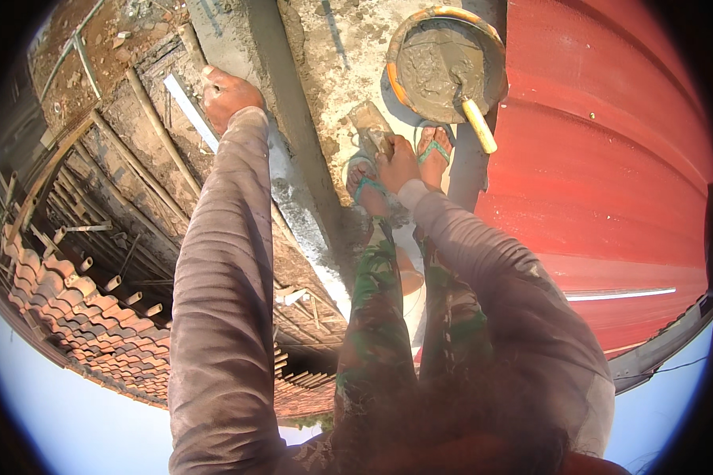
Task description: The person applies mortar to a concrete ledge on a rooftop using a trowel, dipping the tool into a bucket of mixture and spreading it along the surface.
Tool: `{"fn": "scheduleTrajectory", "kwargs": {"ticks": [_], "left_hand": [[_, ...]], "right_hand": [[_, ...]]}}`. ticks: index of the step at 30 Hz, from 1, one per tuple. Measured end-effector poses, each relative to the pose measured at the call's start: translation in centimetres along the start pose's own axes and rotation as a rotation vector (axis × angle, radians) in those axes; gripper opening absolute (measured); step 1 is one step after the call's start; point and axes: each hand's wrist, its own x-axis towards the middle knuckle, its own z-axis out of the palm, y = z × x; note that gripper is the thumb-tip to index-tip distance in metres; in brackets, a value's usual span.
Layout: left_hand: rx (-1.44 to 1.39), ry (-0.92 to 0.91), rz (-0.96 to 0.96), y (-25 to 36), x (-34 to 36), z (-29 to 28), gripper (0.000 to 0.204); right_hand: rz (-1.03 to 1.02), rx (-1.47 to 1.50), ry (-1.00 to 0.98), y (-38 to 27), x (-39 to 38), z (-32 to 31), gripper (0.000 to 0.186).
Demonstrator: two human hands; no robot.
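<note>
My left hand is closed at the edge of a grey plastered ledge, beside a pale wooden pole and a white straight strip; what its fingers grip is unclear. My right hand grips a flat trowel smeared with grey mortar, low over the mottled concrete surface near my sandalled feet. Just above it, a round orange-rimmed basin holds wet grey mortar, with a second, yellow-handled trowel resting in it.
On the left is a drop to dirt ground, with bamboo poles and a tiled roof below. Red corrugated metal sheeting fills the right side, bordered by a grey edge. My legs stand on the narrow concrete strip between.
</note>
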Motion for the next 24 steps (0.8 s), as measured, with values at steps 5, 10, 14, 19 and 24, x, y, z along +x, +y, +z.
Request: {"fn": "scheduleTrajectory", "kwargs": {"ticks": [5,10,14,19,24], "left_hand": [[-0.005,-0.006,0.004,0.4,-0.3,0.0,0.075],[-0.008,-0.017,-0.005,-0.1,0.1,0.0,0.076],[0.004,0.015,-0.019,-0.1,0.2,-0.8,0.074],[0.012,0.002,0.062,0.1,0.2,0.3,0.067],[0.031,0.035,0.019,-0.6,1.0,0.4,0.063]], "right_hand": [[0.178,-0.132,-0.012,1.4,4.7,3.0,0.044],[0.051,-0.04,-0.141,-0.8,0.9,-4.2,0.039],[-0.272,-0.522,0.459,-4.8,2.0,-14.6,0.036],[0.01,-0.781,0.153,-3.0,7.3,-17.0,0.033],[0.007,-0.737,0.126,-7.5,0.6,-19.3,0.033]]}}
